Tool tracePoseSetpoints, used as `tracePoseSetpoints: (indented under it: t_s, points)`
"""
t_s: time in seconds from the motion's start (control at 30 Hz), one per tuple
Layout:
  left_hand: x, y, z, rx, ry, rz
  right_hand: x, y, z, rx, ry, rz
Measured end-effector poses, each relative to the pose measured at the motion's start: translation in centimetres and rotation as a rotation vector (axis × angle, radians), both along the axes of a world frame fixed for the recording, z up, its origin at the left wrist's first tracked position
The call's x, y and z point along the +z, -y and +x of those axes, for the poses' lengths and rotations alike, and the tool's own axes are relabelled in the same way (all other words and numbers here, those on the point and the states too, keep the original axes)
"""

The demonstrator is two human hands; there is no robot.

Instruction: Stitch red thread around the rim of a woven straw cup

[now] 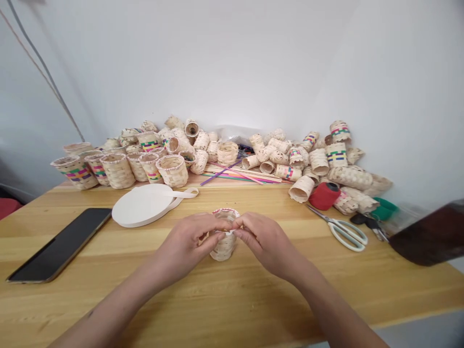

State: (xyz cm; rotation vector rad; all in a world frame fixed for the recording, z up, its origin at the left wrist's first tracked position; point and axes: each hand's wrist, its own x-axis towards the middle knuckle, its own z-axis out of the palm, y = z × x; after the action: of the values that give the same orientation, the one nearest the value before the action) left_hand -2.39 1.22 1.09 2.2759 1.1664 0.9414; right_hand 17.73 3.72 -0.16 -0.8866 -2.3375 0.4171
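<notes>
A small woven basket with a pink-and-white wrapped rim stands on the table in front of me. My left hand is closed in a pinch at the near side of its rim. From the other side, my right hand pinches at the same spot, the fingertips almost meeting. Something small and white shows between the fingertips; its kind is too small to make out. My fingers hide much of the near rim.
A flat roll of white tape and a phone lie at left. Finished baskets and heaped unfinished ones line the wall, with coloured strips between. At right are a red thread spool, scissors and a dark container.
</notes>
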Motion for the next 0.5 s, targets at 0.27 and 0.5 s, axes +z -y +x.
tracePoseSetpoints:
  t_s: [0.27,0.5]
  points:
    - [-0.1,-0.3,-0.3,-0.053,-0.023,0.014,-0.2,1.3,0.4,-0.130,-0.133,-0.176]
    - [-0.1,-0.3,-0.3,-0.050,-0.058,0.020,-0.4,3.0,1.4,-0.179,-0.173,-0.220]
